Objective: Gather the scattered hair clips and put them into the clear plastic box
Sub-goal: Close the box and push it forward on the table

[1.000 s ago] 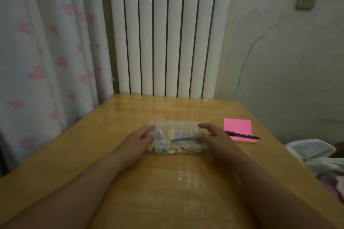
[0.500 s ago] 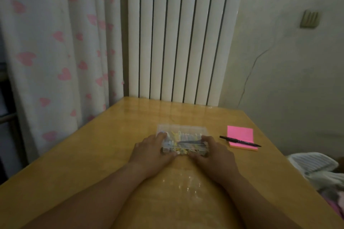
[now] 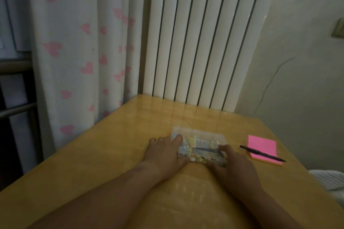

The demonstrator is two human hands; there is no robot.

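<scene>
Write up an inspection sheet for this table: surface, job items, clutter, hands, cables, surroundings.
Surface: glossy wooden table, dimly lit.
Job's things: clear plastic box holding colourful hair clips; no loose clips seen.
Clutter: black pen lying across pink sticky pad, right of the box.
Hands: left hand grips the box's left end; right hand grips its right end.
Cables: thin dark line on wall, cable or crack, cannot tell.
Surroundings: white radiator, heart-print curtain, striped fabric at right.
</scene>
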